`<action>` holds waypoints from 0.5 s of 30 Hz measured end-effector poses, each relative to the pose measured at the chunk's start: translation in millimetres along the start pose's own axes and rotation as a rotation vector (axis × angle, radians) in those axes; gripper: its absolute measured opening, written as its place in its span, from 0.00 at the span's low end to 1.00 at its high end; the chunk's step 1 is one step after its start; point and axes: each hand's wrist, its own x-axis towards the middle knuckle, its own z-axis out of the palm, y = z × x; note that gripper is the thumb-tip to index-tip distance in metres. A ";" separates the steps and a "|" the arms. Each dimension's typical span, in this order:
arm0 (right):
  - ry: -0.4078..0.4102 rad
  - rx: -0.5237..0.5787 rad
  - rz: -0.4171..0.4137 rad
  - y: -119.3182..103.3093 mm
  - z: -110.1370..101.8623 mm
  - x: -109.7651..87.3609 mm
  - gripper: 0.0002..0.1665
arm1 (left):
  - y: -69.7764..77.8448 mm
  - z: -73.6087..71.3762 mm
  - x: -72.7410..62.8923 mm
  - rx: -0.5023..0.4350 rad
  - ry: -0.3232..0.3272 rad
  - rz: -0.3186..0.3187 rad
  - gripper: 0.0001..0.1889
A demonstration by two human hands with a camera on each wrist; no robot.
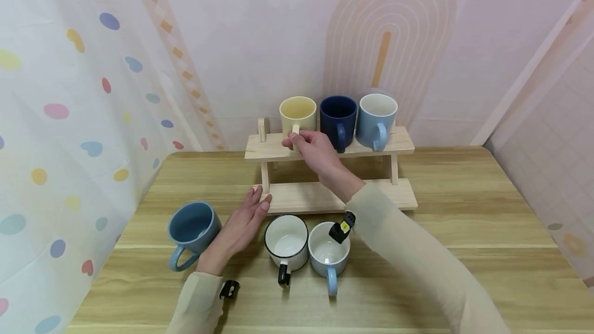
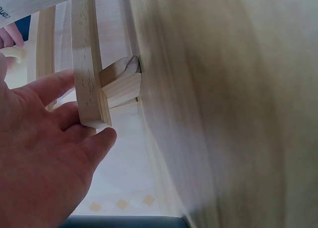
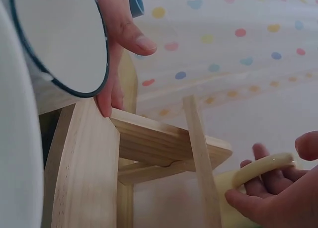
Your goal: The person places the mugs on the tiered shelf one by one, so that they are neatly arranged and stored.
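Observation:
On the upper tier of a wooden two-tier shelf (image 1: 343,197), a pale yellow mug (image 1: 297,113) stands at the left. My right hand (image 1: 320,154) holds its handle; in the right wrist view the fingers curl through the yellow handle (image 3: 263,167). My left hand (image 1: 241,226) touches the left end of the lower tier, its fingers extended. The left wrist view shows those fingertips against the board's end (image 2: 92,89). Beside the yellow mug are a dark navy mug (image 1: 337,115) and a light blue mug (image 1: 377,117) with a white inside.
In front of the shelf stand a white mug (image 1: 286,241) with a black rim and handle, and a light blue mug (image 1: 328,256) with a white inside. Left of my left forearm is a grey-blue mug (image 1: 194,228). A patterned curtain (image 1: 260,40) hangs behind the wooden table (image 1: 464,251).

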 end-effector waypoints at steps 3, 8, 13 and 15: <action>-0.018 -0.046 -0.023 -0.7 -3.2 -7.4 0.21 | 0.0 -0.1 -0.6 -0.002 0.000 0.003 0.33; -0.078 -0.104 -0.087 -3.6 -11.8 -24.7 0.31 | -0.2 -1.9 -1.4 -0.004 0.003 0.005 0.32; -0.128 -0.146 -0.156 -6.8 -25.3 -41.7 0.34 | 0.1 -3.0 -1.3 0.004 0.007 0.006 0.32; -0.138 -0.166 -0.179 -7.1 -31.1 -48.6 0.34 | 0.7 -3.0 -1.4 0.007 0.004 0.000 0.32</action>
